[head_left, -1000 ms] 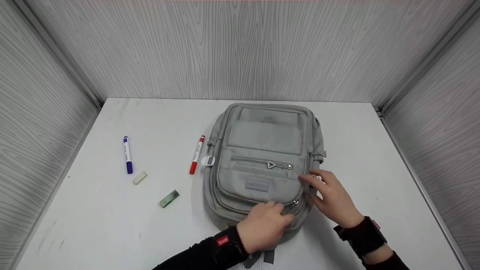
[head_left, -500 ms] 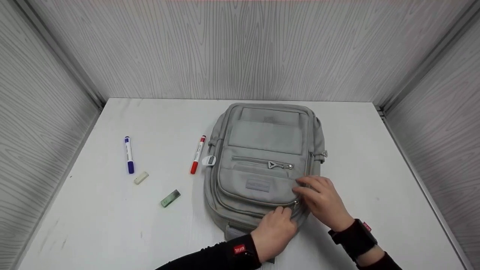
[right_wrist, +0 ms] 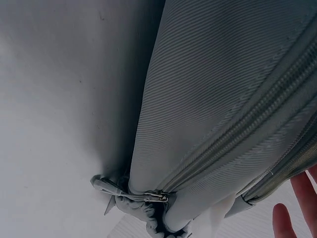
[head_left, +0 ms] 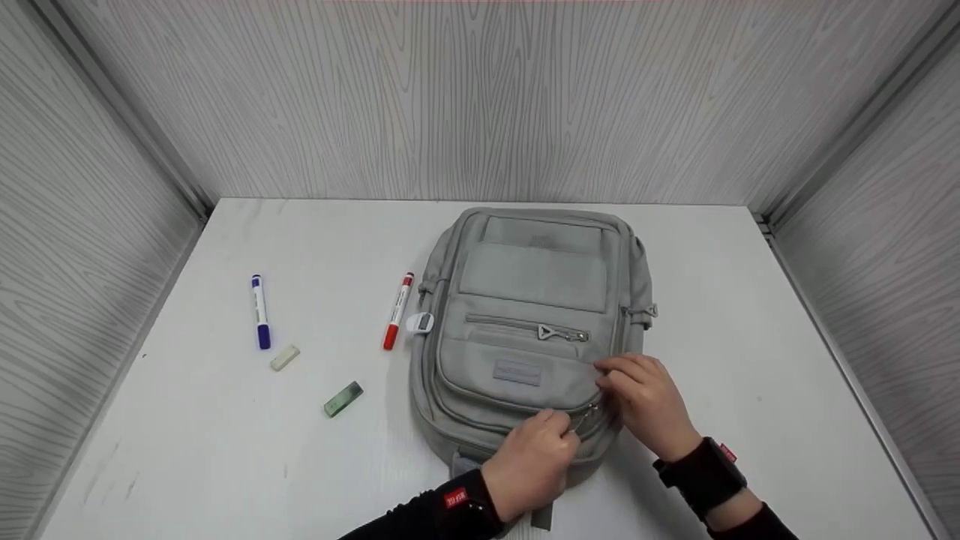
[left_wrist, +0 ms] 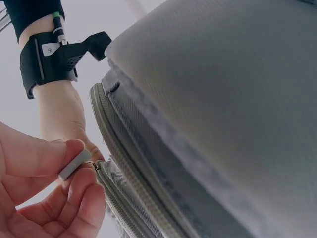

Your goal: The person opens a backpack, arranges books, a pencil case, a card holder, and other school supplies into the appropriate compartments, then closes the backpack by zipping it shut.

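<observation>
A grey backpack [head_left: 525, 307] lies flat, front pocket up. At its lower right, my left hand [head_left: 531, 461] pinches a zipper pull; in the left wrist view the left hand [left_wrist: 54, 183] holds the grey pull tab [left_wrist: 75, 164] between thumb and fingers, beside the zipper teeth. My right hand [head_left: 651, 405] rests its fingertips on the front pocket's right edge, just above that zipper. Only some fingers [right_wrist: 304, 198] show in the right wrist view, next to an open zipper seam. A second zipper pull [head_left: 559, 332] lies on the pocket's front.
On the white table [head_left: 195, 450], left of the backpack, lie a red marker [head_left: 398, 311], a blue marker [head_left: 260, 311], a small pale eraser [head_left: 285, 358] and a green eraser [head_left: 343, 399]. A round white tag [head_left: 421, 322] hangs at the bag's left side. Panelled walls [head_left: 480, 97] enclose the table.
My left hand has moved slightly down and left from the half-second-old frame, with the pull drawn out taut. Earlier, my right hand shifted a little down and left along the pocket edge.
</observation>
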A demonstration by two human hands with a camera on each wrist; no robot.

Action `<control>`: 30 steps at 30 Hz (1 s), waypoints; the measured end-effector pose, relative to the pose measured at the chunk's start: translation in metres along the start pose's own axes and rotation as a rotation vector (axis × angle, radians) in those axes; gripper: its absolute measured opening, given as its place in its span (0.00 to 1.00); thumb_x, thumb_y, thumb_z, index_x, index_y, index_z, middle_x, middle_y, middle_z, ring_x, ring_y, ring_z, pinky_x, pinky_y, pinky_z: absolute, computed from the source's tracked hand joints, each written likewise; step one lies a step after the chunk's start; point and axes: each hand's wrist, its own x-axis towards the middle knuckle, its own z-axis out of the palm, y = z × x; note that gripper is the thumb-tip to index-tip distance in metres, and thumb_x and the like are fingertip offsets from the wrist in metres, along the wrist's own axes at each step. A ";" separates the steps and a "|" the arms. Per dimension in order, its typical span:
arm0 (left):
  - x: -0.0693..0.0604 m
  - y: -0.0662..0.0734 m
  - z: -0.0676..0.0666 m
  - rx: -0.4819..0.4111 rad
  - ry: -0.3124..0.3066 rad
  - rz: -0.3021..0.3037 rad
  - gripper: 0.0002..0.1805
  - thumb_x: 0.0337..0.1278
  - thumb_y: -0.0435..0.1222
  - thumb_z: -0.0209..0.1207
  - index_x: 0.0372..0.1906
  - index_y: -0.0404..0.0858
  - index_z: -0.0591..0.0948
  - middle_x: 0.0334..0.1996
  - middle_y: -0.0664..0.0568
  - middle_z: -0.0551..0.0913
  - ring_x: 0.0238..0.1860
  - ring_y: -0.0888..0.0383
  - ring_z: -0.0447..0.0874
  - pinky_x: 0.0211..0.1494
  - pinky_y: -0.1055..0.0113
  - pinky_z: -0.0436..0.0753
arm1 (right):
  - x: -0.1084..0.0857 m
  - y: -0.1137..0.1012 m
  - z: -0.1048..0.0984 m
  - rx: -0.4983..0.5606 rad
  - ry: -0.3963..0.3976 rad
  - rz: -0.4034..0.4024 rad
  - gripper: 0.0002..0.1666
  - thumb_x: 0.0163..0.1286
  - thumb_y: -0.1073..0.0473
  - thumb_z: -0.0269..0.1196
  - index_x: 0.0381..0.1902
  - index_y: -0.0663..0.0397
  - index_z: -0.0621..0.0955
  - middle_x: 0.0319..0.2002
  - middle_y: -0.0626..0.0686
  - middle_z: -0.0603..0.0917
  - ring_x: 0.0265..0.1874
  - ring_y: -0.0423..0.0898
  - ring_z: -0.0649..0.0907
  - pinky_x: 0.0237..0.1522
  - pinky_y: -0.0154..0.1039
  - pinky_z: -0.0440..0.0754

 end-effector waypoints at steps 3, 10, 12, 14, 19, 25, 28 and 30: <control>-0.009 -0.004 -0.004 -0.044 0.005 -0.015 0.08 0.30 0.32 0.69 0.19 0.42 0.79 0.26 0.55 0.75 0.27 0.61 0.73 0.29 0.72 0.74 | -0.001 0.006 -0.002 -0.007 0.019 0.029 0.11 0.53 0.76 0.66 0.27 0.56 0.80 0.39 0.55 0.88 0.40 0.53 0.83 0.46 0.45 0.77; -0.046 -0.033 -0.019 -0.161 0.077 -0.161 0.08 0.38 0.27 0.68 0.21 0.39 0.79 0.22 0.55 0.70 0.25 0.62 0.69 0.30 0.72 0.73 | -0.007 0.016 -0.007 0.009 0.027 0.077 0.12 0.52 0.77 0.67 0.27 0.57 0.80 0.40 0.56 0.88 0.42 0.55 0.84 0.47 0.45 0.76; -0.055 -0.042 -0.023 -0.188 0.072 -0.190 0.08 0.41 0.27 0.69 0.22 0.38 0.80 0.23 0.55 0.70 0.26 0.62 0.70 0.31 0.72 0.73 | -0.007 0.017 -0.007 0.018 0.021 0.081 0.12 0.52 0.77 0.67 0.28 0.57 0.80 0.41 0.56 0.88 0.42 0.55 0.84 0.48 0.45 0.76; -0.063 -0.051 -0.026 -0.204 0.064 -0.226 0.07 0.43 0.27 0.69 0.23 0.38 0.80 0.24 0.55 0.71 0.27 0.62 0.71 0.32 0.72 0.74 | -0.008 0.017 -0.006 0.043 0.024 0.092 0.13 0.52 0.78 0.67 0.27 0.58 0.80 0.41 0.56 0.88 0.42 0.55 0.84 0.49 0.44 0.75; -0.079 -0.071 -0.032 -0.190 0.051 -0.361 0.06 0.47 0.26 0.67 0.24 0.38 0.82 0.24 0.54 0.74 0.28 0.61 0.74 0.34 0.69 0.76 | -0.006 0.018 -0.006 0.103 0.038 0.100 0.14 0.50 0.81 0.67 0.27 0.59 0.80 0.40 0.57 0.87 0.41 0.56 0.83 0.50 0.43 0.75; -0.090 -0.090 -0.031 -0.218 0.046 -0.493 0.06 0.50 0.26 0.66 0.26 0.38 0.82 0.28 0.53 0.77 0.32 0.60 0.77 0.38 0.66 0.80 | -0.005 0.014 -0.011 0.115 0.023 0.089 0.15 0.51 0.80 0.67 0.31 0.59 0.82 0.42 0.58 0.87 0.43 0.57 0.83 0.51 0.44 0.75; -0.091 -0.095 -0.029 -0.306 0.046 -0.517 0.07 0.51 0.25 0.66 0.27 0.38 0.80 0.30 0.54 0.77 0.34 0.59 0.79 0.40 0.66 0.81 | -0.006 0.008 -0.015 0.106 -0.027 0.074 0.12 0.57 0.74 0.65 0.37 0.57 0.84 0.47 0.58 0.85 0.48 0.57 0.82 0.54 0.46 0.72; -0.091 -0.096 -0.030 -0.361 0.037 -0.537 0.08 0.52 0.24 0.65 0.28 0.38 0.80 0.31 0.54 0.78 0.35 0.59 0.80 0.41 0.66 0.82 | -0.007 0.002 -0.018 0.097 -0.080 0.054 0.13 0.58 0.67 0.66 0.43 0.54 0.84 0.50 0.58 0.84 0.53 0.56 0.80 0.56 0.49 0.69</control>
